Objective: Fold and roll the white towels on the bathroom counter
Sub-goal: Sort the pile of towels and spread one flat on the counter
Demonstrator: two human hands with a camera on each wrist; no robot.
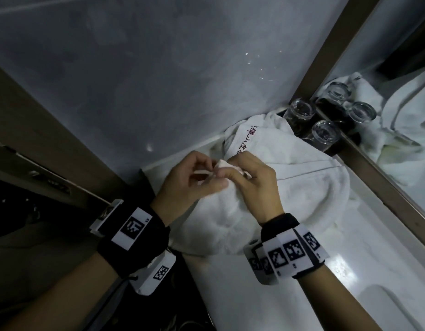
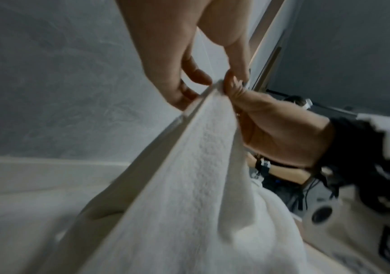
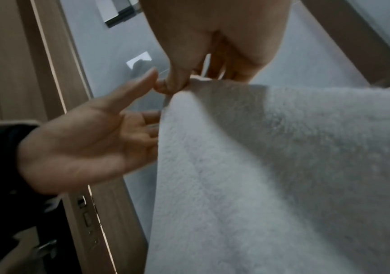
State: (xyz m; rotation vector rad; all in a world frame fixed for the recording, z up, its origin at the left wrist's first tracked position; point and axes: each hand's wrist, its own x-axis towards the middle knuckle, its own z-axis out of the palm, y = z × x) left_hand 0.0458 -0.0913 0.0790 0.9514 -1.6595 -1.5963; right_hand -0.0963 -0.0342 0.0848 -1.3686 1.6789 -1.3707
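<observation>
Right grip (image 1: 248, 174): thumb and fingers pinching one corner of the white towel (image 1: 221, 211), lifted off the worktop (image 1: 278, 295). Left grip (image 1: 194, 177): right up against that same corner, thumb touching the hem. From the right wrist view its palm reads flat with fingers straight, running behind the cloth edge, so I'd call it loose, not clamped. How firm its contact is, I can't tell.

Towel hangs down from my pinch and bunches on the worktop just in front of my wrists. No crease, no flat layer in it yet.

Second towel (image 1: 290, 149), with red lettering, lies rumpled just behind the first, toward the corner by the wall. Three upturned glasses (image 1: 323, 134) stand beside it against the mirror frame (image 1: 385, 182).

Progress, my read: basically at the start. I'm only finding corners on the first towel. No fold made, nothing rolled in any view. Left to do: spread, fold, roll this one, then repeat on the lettered one
</observation>
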